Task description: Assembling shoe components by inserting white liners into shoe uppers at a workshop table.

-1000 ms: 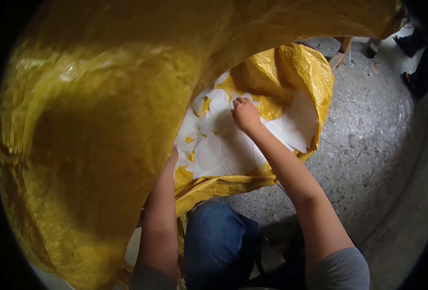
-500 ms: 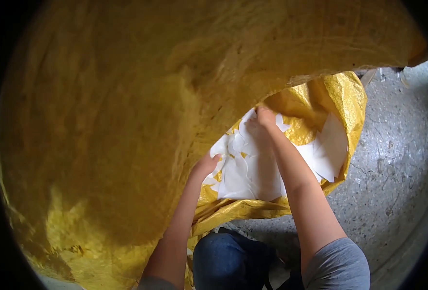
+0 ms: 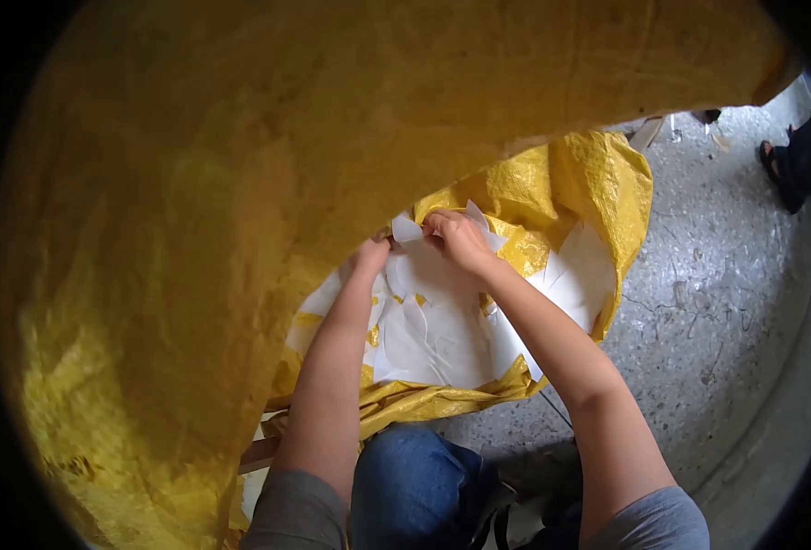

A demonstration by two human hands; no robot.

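Head view: our left hand (image 3: 369, 257) has come up to join our right hand (image 3: 456, 240); both hands' fingers now pinch one white paper piece (image 3: 407, 229) over the far yellow sack (image 3: 598, 192), suggesting peeling.

The woven sack (image 3: 240, 229) is bright yellow, glossy, shading to dull ochre at nine o'clock. White cut sheets (image 3: 442, 330) lie inside it at the centre. At three o'clock the floor (image 3: 717, 302) is speckled grey. At six o'clock, blue jeans (image 3: 414, 486); the sleeves (image 3: 662, 527) look grey.
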